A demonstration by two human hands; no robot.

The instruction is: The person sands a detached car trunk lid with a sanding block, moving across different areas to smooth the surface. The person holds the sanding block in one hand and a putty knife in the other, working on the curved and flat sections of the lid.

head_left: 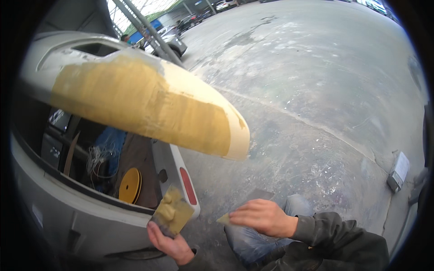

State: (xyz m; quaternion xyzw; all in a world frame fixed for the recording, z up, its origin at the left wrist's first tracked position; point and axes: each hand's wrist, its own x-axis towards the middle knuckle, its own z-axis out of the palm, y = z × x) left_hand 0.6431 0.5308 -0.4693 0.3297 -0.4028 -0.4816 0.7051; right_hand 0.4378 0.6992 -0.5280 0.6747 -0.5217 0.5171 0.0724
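Note:
My left hand [169, 244] grips a small flat putty board [183, 214] from below, its fingers and thumb around the lower edge. A lump of yellow putty [168, 209] sits on the board. To the right, my right hand [264, 219] is closed on a thin putty spreader [223, 220]; a yellowish corner pokes out past the fingertips, and the fingers hide most of it. The two hands are apart, near the rear corner of a silver vehicle. Above them juts a raised pale panel [199, 88], its face broadly coated with yellow putty [113, 97].
Beside my left hand is the vehicle's red tail light [188, 186]. Its open bay holds a yellow disc [130, 185], tangled white cord [101, 158] and blue sheeting [113, 140]. A grey-white box [398, 171] stands on the concrete floor [294, 67] at right. Parked cars and a person [125, 39] are far off.

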